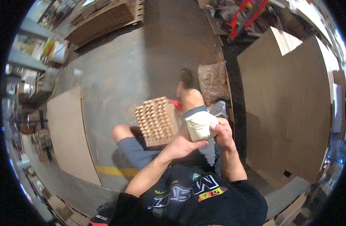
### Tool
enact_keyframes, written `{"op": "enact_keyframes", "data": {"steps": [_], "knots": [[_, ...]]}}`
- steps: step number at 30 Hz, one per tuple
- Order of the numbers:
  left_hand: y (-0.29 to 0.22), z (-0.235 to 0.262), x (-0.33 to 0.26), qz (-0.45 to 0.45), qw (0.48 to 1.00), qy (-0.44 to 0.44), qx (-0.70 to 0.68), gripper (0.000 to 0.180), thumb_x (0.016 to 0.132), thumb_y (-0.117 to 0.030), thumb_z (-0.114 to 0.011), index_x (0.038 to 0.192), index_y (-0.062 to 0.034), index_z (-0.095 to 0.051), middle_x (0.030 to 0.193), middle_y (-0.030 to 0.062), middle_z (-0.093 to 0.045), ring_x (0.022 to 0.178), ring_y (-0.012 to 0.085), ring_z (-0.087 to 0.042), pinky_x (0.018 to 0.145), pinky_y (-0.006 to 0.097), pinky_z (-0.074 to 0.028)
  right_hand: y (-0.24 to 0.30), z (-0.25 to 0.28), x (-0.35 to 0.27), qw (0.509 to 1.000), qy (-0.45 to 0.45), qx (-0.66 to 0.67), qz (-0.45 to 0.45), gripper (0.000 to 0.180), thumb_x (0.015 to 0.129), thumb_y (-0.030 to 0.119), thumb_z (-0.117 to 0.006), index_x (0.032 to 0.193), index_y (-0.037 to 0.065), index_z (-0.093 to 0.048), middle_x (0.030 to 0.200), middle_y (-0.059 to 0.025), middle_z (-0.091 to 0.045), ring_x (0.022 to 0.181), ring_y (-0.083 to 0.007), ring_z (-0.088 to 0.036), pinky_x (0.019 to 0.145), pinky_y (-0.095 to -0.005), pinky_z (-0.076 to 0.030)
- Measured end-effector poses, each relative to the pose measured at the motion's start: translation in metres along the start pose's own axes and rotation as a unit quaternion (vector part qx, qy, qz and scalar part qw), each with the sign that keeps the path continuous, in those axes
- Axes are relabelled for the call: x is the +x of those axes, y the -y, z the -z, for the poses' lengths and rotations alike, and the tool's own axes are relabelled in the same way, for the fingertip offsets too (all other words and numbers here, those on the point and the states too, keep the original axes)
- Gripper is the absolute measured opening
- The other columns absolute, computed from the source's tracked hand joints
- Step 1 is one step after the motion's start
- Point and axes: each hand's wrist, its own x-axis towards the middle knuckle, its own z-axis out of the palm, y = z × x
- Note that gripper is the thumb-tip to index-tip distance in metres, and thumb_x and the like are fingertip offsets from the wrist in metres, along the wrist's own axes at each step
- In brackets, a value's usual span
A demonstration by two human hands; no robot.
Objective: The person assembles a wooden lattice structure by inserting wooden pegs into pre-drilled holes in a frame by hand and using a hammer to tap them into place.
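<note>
- Seen from above, a seated person in a black printed T-shirt (218,203) and grey-blue shorts (133,150) holds a crumpled cream bundle (199,125) in both bare hands, above the lap and over the thigh on the person's right
- The left hand (180,145) supports the bundle from its lower left, thumb stretched along the near edge; the fingers are mostly hidden
- The right hand (224,133) grips the bundle's right side, thumb pressed against it, fingers curled behind
- Between the person's legs, just left of the bundle, is a tan board (155,122) covered in rows of short raised pieces, with a small red object (175,102) by its far edge
- Beyond the bundle, a clear bag (213,83) full of small tan pieces
- To the right, a large brown panel (287,113); to the left, a paler panel (71,135) on the grey floor (109,83), near a yellow stripe (111,170)
</note>
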Motion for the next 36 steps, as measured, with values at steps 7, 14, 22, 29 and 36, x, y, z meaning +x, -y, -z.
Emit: {"op": "enact_keyframes", "data": {"steps": [7,14,22,29,36], "knots": [[0.005,0.021,-0.066,-0.023,0.982,-0.165,-0.094,0.036,0.092,-0.012,-0.064,0.124,0.0019,-0.058,0.107,0.0067,-0.065,0.094,0.0135,-0.061,0.079,0.03,-0.052,-0.077,-0.071,-0.027,0.98,0.018,0.157,-0.122,0.085,0.088,0.064,-0.063,0.147,0.006,-0.042,0.144,-0.0078,-0.051,0.134,-0.0261,-0.046,0.111,-0.0437,-0.038],[-0.018,0.038,-0.119,0.167,0.972,-0.084,0.14,0.032,0.09,-0.018,-0.069,0.111,0.005,-0.065,0.099,0.0189,-0.072,0.093,0.024,-0.069,0.084,0.038,-0.052,-0.102,-0.094,-0.038,0.965,0.064,0.106,-0.231,0.08,0.087,0.06,-0.064,0.143,0.006,-0.045,0.135,-0.0131,-0.058,0.123,-0.0305,-0.057,0.106,-0.0458,-0.044],[0.035,0.05,-0.181,0.051,0.991,-0.121,-0.01,0.048,0.093,-0.017,-0.071,0.137,-0.003,-0.055,0.08,-0.0044,-0.059,0.066,0.0022,-0.043,0.06,0.021,-0.04,-0.07,-0.117,-0.031,0.974,0.068,0.175,-0.125,0.085,0.078,0.03,-0.065,0.152,0.008,-0.029,0.121,-0.0206,-0.059,0.108,-0.0342,-0.063,0.091,-0.0432,-0.057],[0.12,0.083,-0.202,0.124,0.936,-0.328,0.02,0.022,0.097,-0.012,-0.062,0.114,0.0015,-0.064,0.082,-0.0005,-0.065,0.075,0.006,-0.055,0.066,0.024,-0.046,-0.089,-0.114,-0.006,0.993,-0.098,0.037,-0.053,0.059,0.096,0.049,-0.059,0.139,0.011,-0.047,0.107,-0.0055,-0.063,0.074,-0.0144,-0.063,0.043,-0.0234,-0.043],[0.143,0.092,-0.193,0.098,0.929,-0.357,0.03,0.02,0.097,-0.011,-0.061,0.111,0.0021,-0.064,0.089,0.0025,-0.067,0.078,0.0077,-0.056,0.071,0.025,-0.047,-0.12,-0.113,0.012,0.904,-0.014,-0.413,0.108,0.045,0.091,0.033,-0.072,0.122,0.001,-0.062,0.111,-0.0071,-0.066,0.1,-0.0193,-0.065,0.081,-0.0328,-0.053]]}}
